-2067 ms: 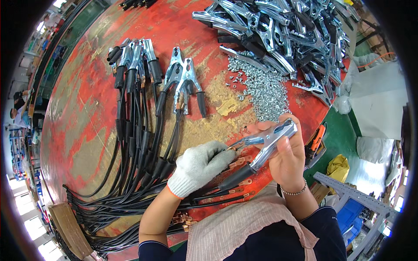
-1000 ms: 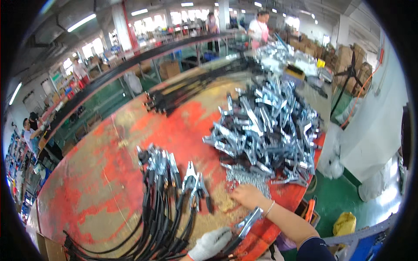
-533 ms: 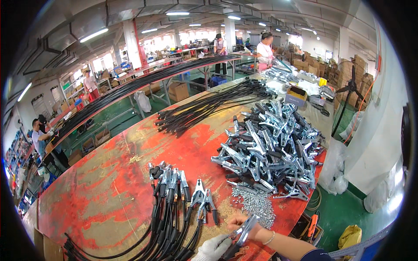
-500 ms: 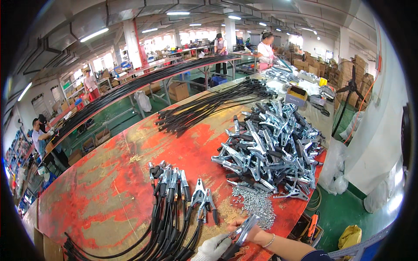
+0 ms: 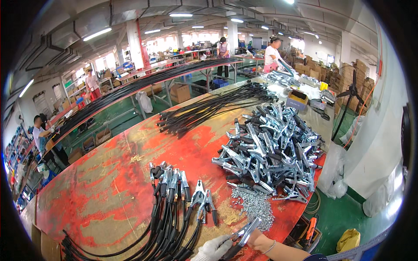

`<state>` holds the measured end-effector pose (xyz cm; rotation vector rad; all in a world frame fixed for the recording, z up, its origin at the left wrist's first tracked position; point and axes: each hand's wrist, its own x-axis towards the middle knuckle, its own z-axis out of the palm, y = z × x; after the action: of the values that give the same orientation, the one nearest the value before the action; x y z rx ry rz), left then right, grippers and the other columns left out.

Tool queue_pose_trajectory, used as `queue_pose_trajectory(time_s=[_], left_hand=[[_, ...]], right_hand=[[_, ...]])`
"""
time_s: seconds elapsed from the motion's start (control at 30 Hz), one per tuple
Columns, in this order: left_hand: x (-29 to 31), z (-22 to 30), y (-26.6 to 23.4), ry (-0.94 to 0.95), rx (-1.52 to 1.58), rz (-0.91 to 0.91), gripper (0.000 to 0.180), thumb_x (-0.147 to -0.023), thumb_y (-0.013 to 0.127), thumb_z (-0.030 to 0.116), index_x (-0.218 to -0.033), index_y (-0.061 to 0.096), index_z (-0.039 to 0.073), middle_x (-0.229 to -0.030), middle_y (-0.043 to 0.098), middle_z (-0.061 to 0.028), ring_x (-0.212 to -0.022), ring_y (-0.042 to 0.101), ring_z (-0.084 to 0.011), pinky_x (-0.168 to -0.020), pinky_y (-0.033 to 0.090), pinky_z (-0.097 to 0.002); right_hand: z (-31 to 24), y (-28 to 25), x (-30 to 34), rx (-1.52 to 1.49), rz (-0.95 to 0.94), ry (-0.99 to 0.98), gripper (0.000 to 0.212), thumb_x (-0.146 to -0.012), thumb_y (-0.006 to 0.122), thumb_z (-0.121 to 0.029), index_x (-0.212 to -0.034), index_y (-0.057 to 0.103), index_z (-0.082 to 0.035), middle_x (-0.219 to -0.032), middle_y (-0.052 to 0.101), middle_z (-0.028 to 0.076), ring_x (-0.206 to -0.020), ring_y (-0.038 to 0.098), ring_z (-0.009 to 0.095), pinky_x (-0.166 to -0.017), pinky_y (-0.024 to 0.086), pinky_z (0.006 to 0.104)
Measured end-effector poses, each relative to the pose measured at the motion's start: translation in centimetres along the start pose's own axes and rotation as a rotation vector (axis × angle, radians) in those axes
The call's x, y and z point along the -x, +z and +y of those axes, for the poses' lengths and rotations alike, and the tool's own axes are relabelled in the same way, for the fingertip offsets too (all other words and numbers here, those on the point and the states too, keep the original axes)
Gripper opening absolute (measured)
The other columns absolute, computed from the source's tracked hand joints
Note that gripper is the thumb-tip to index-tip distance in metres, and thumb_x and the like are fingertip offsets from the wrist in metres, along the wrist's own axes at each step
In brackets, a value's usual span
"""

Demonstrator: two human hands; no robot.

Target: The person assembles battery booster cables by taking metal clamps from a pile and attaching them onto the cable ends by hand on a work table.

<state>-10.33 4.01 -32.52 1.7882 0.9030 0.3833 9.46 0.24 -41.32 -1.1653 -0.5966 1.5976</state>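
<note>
Low in the head view, my left hand (image 5: 213,249) in a white glove is closed on the black-handled end of a silver metal spring clamp (image 5: 251,229). My bare right hand (image 5: 261,242), with a beaded bracelet at the wrist, is against the clamp's right side; its fingers are mostly hidden behind the clamp. Just beyond lies a heap of small metal screws (image 5: 254,206). Behind the screws rises a big pile of loose spring clamps (image 5: 270,152) with black grips. Left of my hands, black cables (image 5: 163,226) with clamps on their ends lie in a bundle.
The worktable (image 5: 96,187) has worn red paint. Farther back on it are a bundle of black cables (image 5: 209,106) and an open box (image 5: 297,100). A fan (image 5: 352,91) and plastic bags (image 5: 335,172) stand off its right edge. A co-worker (image 5: 272,54) stands at the far end.
My right hand has drawn back to the right and down, its fingers now behind the clamp. My left hand keeps hold of the clamp. The view has shifted slightly.
</note>
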Motion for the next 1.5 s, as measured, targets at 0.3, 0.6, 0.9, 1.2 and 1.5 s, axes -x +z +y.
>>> queue_pose_trajectory(time_s=[0.3,0.6,0.9,1.2,1.5], left_hand=[[0.5,0.8,-0.4,-0.159,0.110,-0.109,0.034,-0.094,0.056,0.026,-0.118,0.059,0.001,-0.094,0.067,-0.0161,-0.087,0.066,-0.0215,-0.079,0.050,-0.0330],[-1.0,1.3,-1.1,-0.023,0.041,-0.090,0.031,-0.093,0.054,0.025,-0.115,0.060,0.004,-0.087,0.065,-0.0185,-0.081,0.067,-0.0279,-0.072,0.051,-0.0352],[-0.8,0.6,-0.7,-0.076,0.035,-0.123,0.034,-0.092,0.054,0.025,-0.116,0.060,0.000,-0.075,0.067,-0.0130,-0.067,0.067,-0.0186,-0.061,0.051,-0.0310],[-1.0,0.5,-0.5,-0.075,0.012,-0.144,0.035,-0.092,0.055,0.024,-0.119,0.058,0.003,-0.074,0.066,-0.0132,-0.067,0.068,-0.0219,-0.061,0.052,-0.0329],[-0.8,0.4,0.9,0.346,-0.578,0.030,0.044,-0.086,0.057,0.022,-0.128,0.049,0.014,-0.062,0.062,-0.0084,-0.054,0.063,-0.0290,-0.047,0.049,-0.0416]], right_hand=[[-0.3,0.9,1.9,0.567,-0.016,-0.339,0.020,-0.092,0.054,-0.008,-0.110,0.062,-0.004,-0.095,0.065,0.008,-0.090,0.063,0.022,-0.080,0.050,0.0364],[-4.1,2.3,2.3,-0.064,0.065,0.131,0.017,-0.091,0.064,-0.025,-0.090,0.058,-0.009,-0.083,0.063,0.002,-0.066,0.061,0.016,-0.060,0.053,0.0322],[-1.8,1.5,2.4,-0.084,0.008,0.054,0.015,-0.090,0.065,-0.021,-0.089,0.062,-0.006,-0.077,0.058,-0.005,-0.066,0.052,0.006,-0.059,0.044,0.0219],[-1.9,1.6,3.5,-0.186,0.120,-0.023,0.020,-0.094,0.058,-0.022,-0.098,0.064,-0.002,-0.083,0.063,0.002,-0.068,0.055,0.008,-0.060,0.047,0.0244],[-4.6,-0.4,5.0,0.372,-0.080,-0.188,0.018,-0.091,0.051,-0.002,-0.096,0.067,0.003,-0.093,0.060,0.012,-0.093,0.058,0.022,-0.085,0.044,0.0368]])
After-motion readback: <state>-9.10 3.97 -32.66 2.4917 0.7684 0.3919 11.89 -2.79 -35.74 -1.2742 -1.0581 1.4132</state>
